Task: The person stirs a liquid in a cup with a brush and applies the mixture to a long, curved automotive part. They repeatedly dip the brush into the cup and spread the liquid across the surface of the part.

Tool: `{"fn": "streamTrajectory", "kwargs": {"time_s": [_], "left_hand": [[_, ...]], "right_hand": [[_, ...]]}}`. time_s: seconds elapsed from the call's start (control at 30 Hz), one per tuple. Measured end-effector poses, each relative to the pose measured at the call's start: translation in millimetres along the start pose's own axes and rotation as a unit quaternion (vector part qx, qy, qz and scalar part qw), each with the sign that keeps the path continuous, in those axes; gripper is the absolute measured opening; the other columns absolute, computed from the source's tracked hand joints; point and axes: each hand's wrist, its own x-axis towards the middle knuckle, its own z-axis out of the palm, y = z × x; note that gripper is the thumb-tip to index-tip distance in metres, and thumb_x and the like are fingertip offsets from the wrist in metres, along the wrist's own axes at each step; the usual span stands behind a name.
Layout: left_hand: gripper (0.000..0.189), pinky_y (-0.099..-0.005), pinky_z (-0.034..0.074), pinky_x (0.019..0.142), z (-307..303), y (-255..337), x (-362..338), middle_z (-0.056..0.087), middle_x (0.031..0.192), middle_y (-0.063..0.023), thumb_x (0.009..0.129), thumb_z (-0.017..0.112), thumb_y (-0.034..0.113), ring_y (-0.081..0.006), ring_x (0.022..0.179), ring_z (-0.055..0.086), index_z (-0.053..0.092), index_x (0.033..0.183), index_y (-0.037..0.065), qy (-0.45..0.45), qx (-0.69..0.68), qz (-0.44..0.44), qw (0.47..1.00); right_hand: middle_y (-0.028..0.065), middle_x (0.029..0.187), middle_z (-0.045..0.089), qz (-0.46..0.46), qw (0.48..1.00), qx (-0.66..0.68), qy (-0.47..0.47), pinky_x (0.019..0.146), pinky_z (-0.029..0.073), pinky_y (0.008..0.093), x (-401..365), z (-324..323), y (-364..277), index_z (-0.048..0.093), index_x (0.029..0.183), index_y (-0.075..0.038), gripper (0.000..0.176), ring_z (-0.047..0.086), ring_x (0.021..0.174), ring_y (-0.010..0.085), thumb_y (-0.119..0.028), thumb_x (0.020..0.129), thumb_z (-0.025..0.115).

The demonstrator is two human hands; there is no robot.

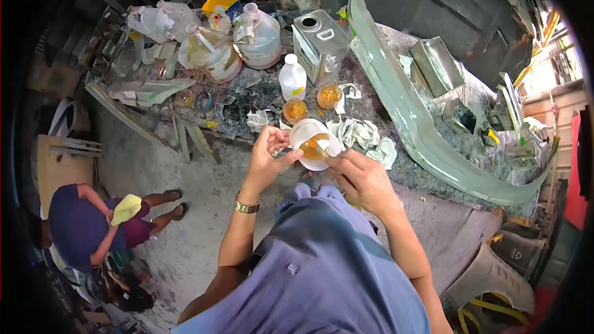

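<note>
A white cup (300, 132) with amber liquid inside is tilted so that its opening faces me, just off the bench's front edge. Fingers of my left hand (272, 156) are closed on the cup's left rim. My right hand (365, 179) pinches a thin stick that reaches into the liquid; the stick is small and partly hidden by my fingers. Beyond the cup stand two clear cups of orange material, one on the left (295, 110) and one on the right (329, 95). A white bottle (292, 78) stands behind them. Crumpled white cloths (359, 133) lie right of the cup.
The cluttered bench (241, 96) holds large plastic jugs (257, 37), a metal can (320, 49) and a long curved green-grey panel (396, 102). Another person (83, 226) is at the lower left, holding a yellow cloth (127, 208). Dark moulded parts (495, 272) lie at lower right.
</note>
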Motion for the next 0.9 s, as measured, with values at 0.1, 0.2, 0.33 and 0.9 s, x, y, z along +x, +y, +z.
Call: {"fn": "streamTrajectory", "kwargs": {"time_s": [0.1, 0.2, 0.33, 0.9], "left_hand": [[0.046, -0.0324, 0.047, 0.094, 3, 0, -1, 0.059, 0.113, -0.0125, 0.076, 0.082, 0.011, -0.015, 0.102, 0.058, 0.042, 0.099, 0.009, 0.0, -0.016, -0.004, 1.0], [0.046, -0.0322, 0.047, 0.094, 3, -1, 3, 0.059, 0.112, -0.0124, 0.076, 0.082, 0.011, -0.0152, 0.102, 0.058, 0.042, 0.099, 0.009, -0.007, -0.021, -0.003, 1.0], [0.046, -0.0325, 0.047, 0.094, 4, 3, 8, 0.059, 0.111, -0.0121, 0.076, 0.082, 0.011, -0.0155, 0.102, 0.058, 0.042, 0.099, 0.008, -0.012, -0.011, 0.009, 1.0], [0.045, -0.0327, 0.047, 0.095, 13, 20, 14, 0.06, 0.112, -0.0119, 0.077, 0.082, 0.011, -0.0151, 0.102, 0.058, 0.043, 0.1, 0.008, -0.025, 0.002, 0.018, 1.0]], "right_hand": [[0.0066, 0.09, 0.061, 0.016, 0.999, 0.011, 0.034, 0.068, 0.053, 0.0361, -11, -14, -6, 0.063, 0.104, -0.008, 0.019, 0.064, 0.08, 0.0257, -0.009, 0.085, 0.067], [0.0064, 0.088, 0.06, 0.014, 0.997, 0.017, 0.075, 0.067, 0.053, 0.0362, -13, -21, -8, 0.063, 0.103, -0.007, 0.019, 0.063, 0.077, 0.0255, -0.008, 0.085, 0.067], [0.0061, 0.089, 0.06, 0.002, 0.996, 0.035, 0.084, 0.068, 0.053, 0.0362, -7, -13, -5, 0.063, 0.104, -0.007, 0.021, 0.063, 0.077, 0.025, -0.007, 0.083, 0.067], [0.006, 0.092, 0.062, 0.024, 0.989, 0.038, 0.141, 0.066, 0.053, 0.035, -34, -36, -12, 0.066, 0.106, -0.007, 0.027, 0.063, 0.074, 0.0241, -0.003, 0.079, 0.069]]}}
